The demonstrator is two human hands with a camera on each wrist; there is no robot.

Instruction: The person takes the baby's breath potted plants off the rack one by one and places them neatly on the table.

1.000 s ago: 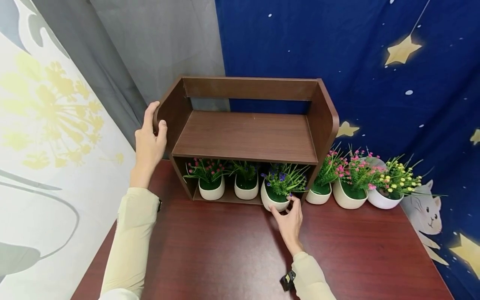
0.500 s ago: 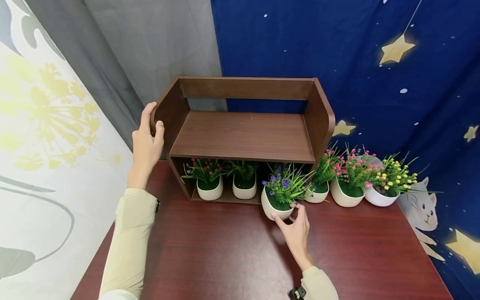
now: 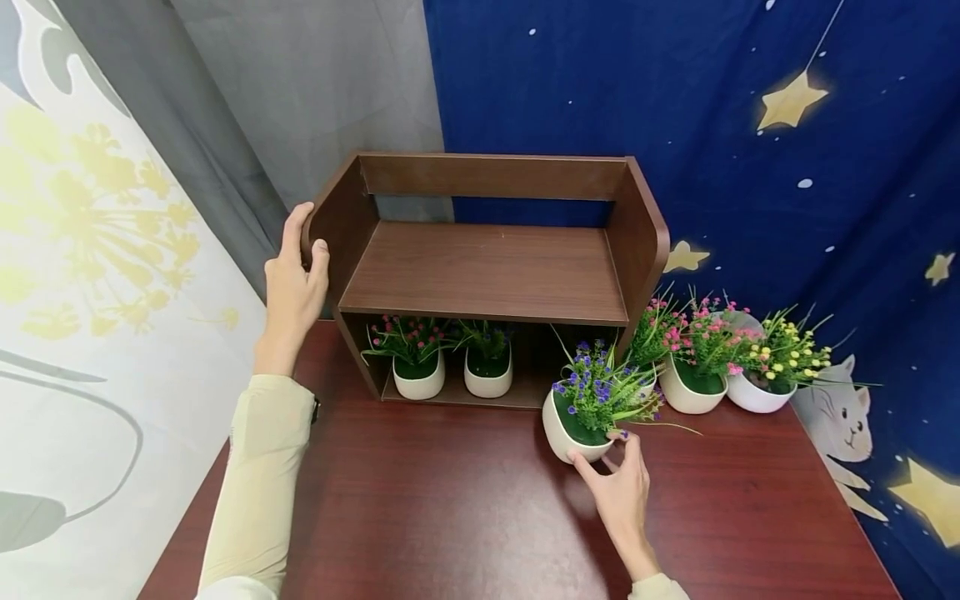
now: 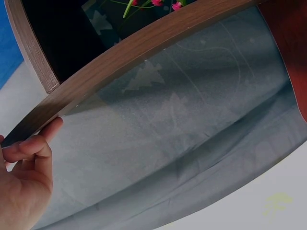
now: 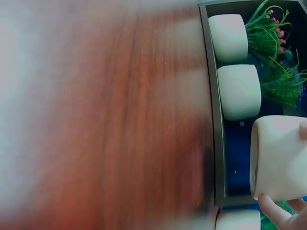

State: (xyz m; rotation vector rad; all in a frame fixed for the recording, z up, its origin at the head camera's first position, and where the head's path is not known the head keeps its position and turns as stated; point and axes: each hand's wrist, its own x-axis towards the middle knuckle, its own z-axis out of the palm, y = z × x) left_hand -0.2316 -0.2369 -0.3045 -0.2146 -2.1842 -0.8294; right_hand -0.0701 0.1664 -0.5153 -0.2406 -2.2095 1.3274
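My right hand (image 3: 622, 492) pinches the rim of a white pot with purple flowers (image 3: 561, 429), thumb at the front. The pot is in front of the shelf's lower right, tilted a little; the right wrist view shows the same white pot (image 5: 280, 158) from its underside. My left hand (image 3: 291, 283) grips the upper left side panel of the brown wooden shelf (image 3: 487, 267); in the left wrist view the left hand (image 4: 29, 177) has its fingers around the panel edge. Inside the lower compartment stand a pink-flowered pot (image 3: 420, 383) and a second purple-flowered pot (image 3: 489, 382).
Right of the shelf stand a pink-flowered pot (image 3: 692, 392), a yellow-flowered pot (image 3: 761, 396), and another pink-flowered plant (image 3: 651, 333) partly hidden behind the held one. All stand on a reddish-brown table (image 3: 450, 500). Grey and blue curtains (image 3: 555, 83) hang behind.
My right hand has drawn the purple-flowered pot out of the lower compartment, toward me and to the right. My left hand keeps its grip on the side panel.
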